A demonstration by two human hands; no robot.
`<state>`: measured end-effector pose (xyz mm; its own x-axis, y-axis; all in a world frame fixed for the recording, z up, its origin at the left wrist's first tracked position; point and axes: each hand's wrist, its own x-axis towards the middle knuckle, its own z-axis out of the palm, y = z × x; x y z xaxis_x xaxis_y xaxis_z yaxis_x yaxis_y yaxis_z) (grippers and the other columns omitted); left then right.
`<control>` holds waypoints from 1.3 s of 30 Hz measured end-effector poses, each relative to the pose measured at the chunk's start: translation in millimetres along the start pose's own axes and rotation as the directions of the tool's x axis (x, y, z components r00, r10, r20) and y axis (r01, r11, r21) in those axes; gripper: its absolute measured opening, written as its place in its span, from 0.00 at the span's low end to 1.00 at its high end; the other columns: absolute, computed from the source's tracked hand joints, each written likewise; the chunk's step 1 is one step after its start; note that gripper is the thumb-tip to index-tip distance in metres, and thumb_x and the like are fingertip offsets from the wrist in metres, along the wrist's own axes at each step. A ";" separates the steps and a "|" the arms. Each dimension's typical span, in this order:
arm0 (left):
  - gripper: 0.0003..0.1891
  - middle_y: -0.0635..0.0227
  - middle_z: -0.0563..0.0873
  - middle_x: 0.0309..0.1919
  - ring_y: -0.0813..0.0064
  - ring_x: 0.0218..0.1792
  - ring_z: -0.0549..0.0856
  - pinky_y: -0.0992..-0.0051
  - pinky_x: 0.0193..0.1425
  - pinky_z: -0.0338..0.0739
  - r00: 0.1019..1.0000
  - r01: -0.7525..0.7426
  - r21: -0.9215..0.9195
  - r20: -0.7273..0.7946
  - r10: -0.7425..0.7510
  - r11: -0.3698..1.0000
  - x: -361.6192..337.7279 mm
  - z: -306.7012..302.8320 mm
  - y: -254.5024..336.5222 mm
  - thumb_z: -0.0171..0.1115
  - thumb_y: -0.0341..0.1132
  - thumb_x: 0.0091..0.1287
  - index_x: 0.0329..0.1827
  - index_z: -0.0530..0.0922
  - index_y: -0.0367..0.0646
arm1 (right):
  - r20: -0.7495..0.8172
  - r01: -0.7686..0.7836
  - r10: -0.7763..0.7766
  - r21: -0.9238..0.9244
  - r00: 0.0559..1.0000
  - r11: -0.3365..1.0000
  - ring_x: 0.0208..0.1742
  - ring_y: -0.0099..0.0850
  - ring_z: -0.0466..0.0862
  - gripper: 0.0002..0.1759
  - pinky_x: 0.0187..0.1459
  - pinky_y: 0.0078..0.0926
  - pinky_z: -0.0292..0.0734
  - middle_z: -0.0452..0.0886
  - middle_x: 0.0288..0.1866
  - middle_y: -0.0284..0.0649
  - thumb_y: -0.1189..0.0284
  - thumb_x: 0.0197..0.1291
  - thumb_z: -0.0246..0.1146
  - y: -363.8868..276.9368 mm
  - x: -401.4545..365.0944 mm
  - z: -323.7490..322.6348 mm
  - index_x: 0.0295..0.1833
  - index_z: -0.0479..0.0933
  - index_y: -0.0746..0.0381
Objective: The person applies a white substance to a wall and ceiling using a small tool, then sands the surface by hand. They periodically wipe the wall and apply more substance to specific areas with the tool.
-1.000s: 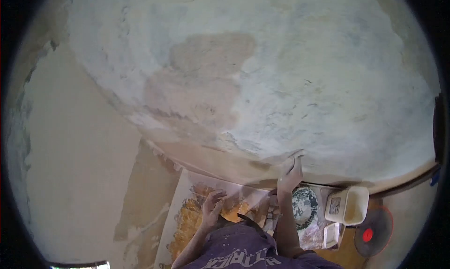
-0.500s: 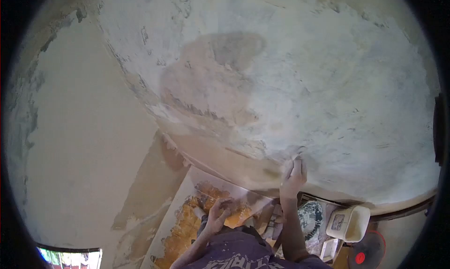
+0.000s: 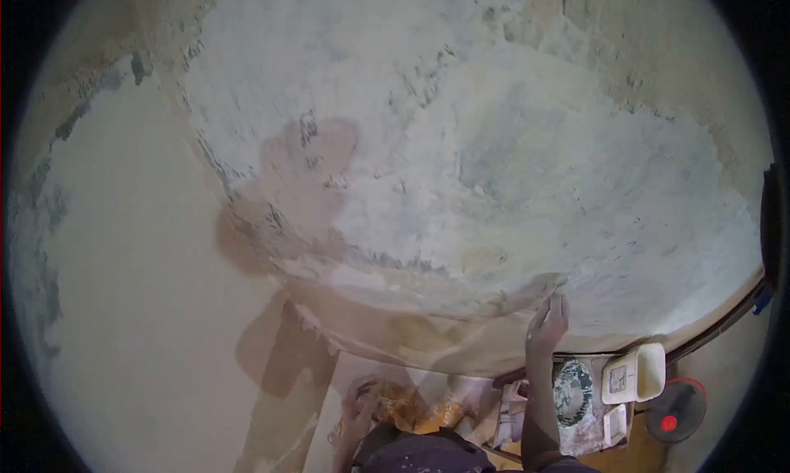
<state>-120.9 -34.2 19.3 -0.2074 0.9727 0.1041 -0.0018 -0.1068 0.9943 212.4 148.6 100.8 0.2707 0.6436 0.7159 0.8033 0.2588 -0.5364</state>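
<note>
My right hand (image 3: 549,321) is raised to the wall (image 3: 527,209), its fingers closed and their tips at the lower part of a whitish plastered patch. Whatever small thing sits in those fingers I cannot make out. Grey streaks and rough spots mark the patch, and shadows fall across its left side. Low at the left, my left hand (image 3: 358,407) is held beside my body, with loosely bent fingers apart and nothing visible in them. Below that hand lies an orange-brown stained surface (image 3: 399,403) with a pale border.
Right of my forearm are a round tub (image 3: 572,392) with a mottled green and white rim, a white bucket (image 3: 650,372) and a small white tray (image 3: 615,425). A dark round thing (image 3: 683,407) with a red edge stands beyond. Dark trim (image 3: 716,335) runs along the right.
My right hand has moved right along the wall. The left hand now appears lower and further left. The view has shifted, and the shadows on the wall have moved left and down.
</note>
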 end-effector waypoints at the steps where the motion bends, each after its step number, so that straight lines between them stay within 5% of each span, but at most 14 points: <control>1: 0.20 0.57 0.81 0.56 0.66 0.57 0.80 0.66 0.62 0.74 0.994 0.095 -0.073 -0.046 -0.099 0.993 1.3 -10.0 9.8 0.59 0.30 0.67 0.62 0.74 0.36 | -0.039 0.003 -0.003 -0.013 0.999 1.000 0.41 0.56 0.77 0.09 0.41 0.49 0.70 0.76 0.37 0.55 0.74 0.67 0.54 -6.5 8.1 6.8 0.45 0.73 0.70; 5: 0.18 0.57 0.82 0.54 0.66 0.58 0.81 0.67 0.62 0.74 0.997 -0.040 0.064 -0.057 0.044 0.997 18.7 -52.3 -13.8 0.58 0.31 0.68 0.60 0.75 0.37 | 0.047 0.014 -0.011 -0.052 0.999 0.999 0.46 0.55 0.79 0.11 0.45 0.47 0.74 0.78 0.43 0.56 0.74 0.66 0.54 -17.5 -17.0 36.6 0.49 0.75 0.69; 8: 0.17 0.58 0.82 0.55 0.66 0.58 0.81 0.67 0.62 0.74 0.994 -0.104 0.065 -0.010 0.105 0.992 26.4 -75.6 -19.1 0.58 0.30 0.68 0.60 0.75 0.37 | 0.733 0.146 -0.111 0.016 0.672 0.989 0.49 0.53 0.80 0.17 0.48 0.47 0.78 0.78 0.50 0.54 0.68 0.68 0.56 14.9 -87.8 64.8 0.58 0.74 0.64; 11: 0.16 0.57 0.83 0.53 0.65 0.57 0.81 0.66 0.60 0.74 0.995 -0.102 0.065 -0.013 0.103 0.993 32.9 -95.6 -22.2 0.58 0.31 0.68 0.58 0.76 0.36 | 0.811 0.165 -0.096 -0.001 0.577 0.986 0.54 0.53 0.79 0.21 0.51 0.45 0.78 0.77 0.53 0.55 0.71 0.64 0.57 -69.8 -63.8 44.7 0.61 0.72 0.65; 13: 0.22 0.59 0.79 0.61 0.63 0.61 0.78 0.64 0.64 0.72 0.999 0.036 -0.004 -0.019 -0.037 0.999 25.6 -97.9 5.3 0.58 0.34 0.72 0.67 0.71 0.39 | 0.445 0.707 -0.596 -0.131 0.668 0.695 0.57 0.55 0.77 0.20 0.55 0.46 0.77 0.76 0.55 0.57 0.75 0.62 0.57 -55.0 -36.2 58.1 0.60 0.71 0.68; 16: 0.19 0.60 0.80 0.60 0.65 0.62 0.78 0.64 0.64 0.72 0.999 -0.031 0.007 0.018 0.031 0.999 28.3 -117.4 -11.6 0.57 0.31 0.73 0.66 0.72 0.40 | 0.159 0.371 -0.353 -0.101 0.922 0.923 0.45 0.53 0.81 0.17 0.46 0.45 0.77 0.79 0.46 0.54 0.77 0.64 0.60 -160.6 71.9 1.7 0.58 0.73 0.70; 18: 0.19 0.60 0.80 0.60 0.65 0.62 0.77 0.64 0.64 0.71 0.991 -0.133 0.045 0.015 0.132 0.990 31.1 -130.8 -48.3 0.58 0.33 0.73 0.65 0.73 0.41 | -0.238 0.574 -0.635 -0.279 0.735 0.770 0.42 0.56 0.78 0.08 0.42 0.43 0.75 0.76 0.42 0.55 0.83 0.64 0.58 -238.3 144.9 -23.9 0.48 0.73 0.69; 21: 0.18 0.60 0.80 0.60 0.65 0.63 0.77 0.65 0.64 0.71 0.996 -0.087 -0.020 -0.021 0.087 0.996 28.7 -134.7 -19.2 0.58 0.34 0.73 0.65 0.73 0.41 | -0.442 0.648 -0.675 -0.238 0.591 0.723 0.41 0.47 0.82 0.09 0.40 0.37 0.76 0.80 0.40 0.48 0.80 0.64 0.62 -325.6 239.6 -38.1 0.49 0.78 0.67; 24: 0.18 0.60 0.80 0.60 0.65 0.63 0.76 0.65 0.65 0.71 0.998 0.013 -0.064 -0.059 -0.016 0.998 18.5 -135.0 16.0 0.58 0.34 0.73 0.64 0.73 0.41 | -0.437 0.699 -0.683 -0.153 0.586 0.698 0.45 0.43 0.83 0.13 0.46 0.35 0.78 0.82 0.45 0.44 0.76 0.64 0.62 -388.0 307.6 -29.7 0.54 0.78 0.65; 28: 0.18 0.60 0.80 0.59 0.65 0.63 0.76 0.65 0.65 0.70 0.993 0.036 -0.037 -0.107 -0.039 0.999 9.3 -142.9 4.0 0.58 0.34 0.73 0.64 0.74 0.41 | -0.174 0.890 -0.956 -0.356 0.237 0.285 0.56 0.38 0.79 0.18 0.53 0.35 0.80 0.81 0.50 0.41 0.78 0.58 0.61 -427.1 305.0 44.1 0.54 0.78 0.57; 31: 0.17 0.60 0.80 0.59 0.66 0.63 0.76 0.65 0.65 0.70 0.986 0.052 -0.033 -0.156 -0.057 0.998 -0.7 -146.3 2.1 0.58 0.35 0.73 0.63 0.74 0.41 | 0.124 0.944 -0.943 -0.163 0.309 0.288 0.58 0.44 0.79 0.25 0.60 0.38 0.76 0.79 0.56 0.46 0.80 0.47 0.64 -456.8 278.5 49.7 0.56 0.76 0.63; 34: 0.17 0.60 0.80 0.59 0.66 0.63 0.76 0.65 0.65 0.70 0.975 0.080 -0.040 -0.203 -0.087 0.996 -17.0 -150.3 17.9 0.58 0.35 0.73 0.63 0.75 0.41 | 0.189 0.815 -0.834 -0.407 0.518 0.414 0.59 0.45 0.77 0.26 0.62 0.40 0.73 0.76 0.60 0.48 0.81 0.49 0.63 -469.6 319.2 30.5 0.59 0.74 0.64; 37: 0.17 0.58 0.83 0.55 0.65 0.59 0.79 0.66 0.61 0.73 0.966 -0.024 -0.037 -0.260 0.014 0.999 -26.8 -164.5 -41.8 0.61 0.35 0.70 0.60 0.75 0.40 | -0.322 0.860 -0.860 -0.198 0.396 0.470 0.52 0.50 0.72 0.11 0.56 0.45 0.65 0.72 0.46 0.54 0.82 0.60 0.53 -486.3 306.3 10.0 0.47 0.76 0.70; 39: 0.17 0.56 0.84 0.53 0.66 0.57 0.81 0.67 0.60 0.73 0.934 -0.154 -0.027 -0.329 0.136 0.988 -32.7 -168.5 -74.7 0.62 0.35 0.69 0.58 0.76 0.39 | -0.234 0.843 -0.932 -0.408 0.276 0.352 0.54 0.46 0.77 0.16 0.56 0.41 0.74 0.76 0.52 0.46 0.81 0.57 0.59 -469.6 308.1 35.8 0.52 0.77 0.62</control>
<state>-278.8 -92.8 -62.4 -0.5161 0.8264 0.2250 0.0039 -0.2604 0.9655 -100.4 251.1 557.3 -0.5501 -0.2315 0.8023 0.7270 0.3398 0.5966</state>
